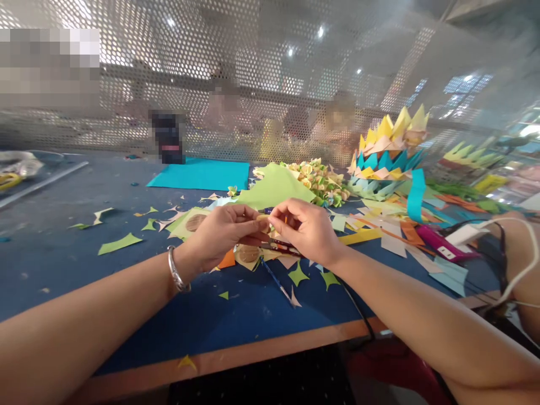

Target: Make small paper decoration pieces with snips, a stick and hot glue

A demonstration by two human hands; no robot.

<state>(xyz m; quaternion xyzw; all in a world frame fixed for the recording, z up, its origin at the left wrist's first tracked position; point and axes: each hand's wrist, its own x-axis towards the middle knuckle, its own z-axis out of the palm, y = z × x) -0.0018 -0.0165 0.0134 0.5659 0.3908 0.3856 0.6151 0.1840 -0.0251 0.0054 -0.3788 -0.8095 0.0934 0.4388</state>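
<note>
Fingertip to fingertip above the table, my left hand [230, 230] and my right hand [307, 229] pinch a small pale yellow piece of paper [264, 218], mostly hidden by the fingers. A thin orange bit [286, 219] shows at my right fingers; its kind is unclear. Under the hands lie paper scraps with brown round shapes [248, 253] and a dark red stick-like thing [284, 247]. A slim blue pen-like tool [276, 281] points toward the table's front edge. Just beyond the hands is a light green paper sheet [276, 187].
Behind the hands are a pile of small curled paper pieces [323, 180] and a stack of zigzag-cut paper bands [382, 160]. A turquoise sheet [202, 174] lies back left. At right are paper strips, a magenta box [442, 243], a white cable [525, 239] and another person's arm [521, 253].
</note>
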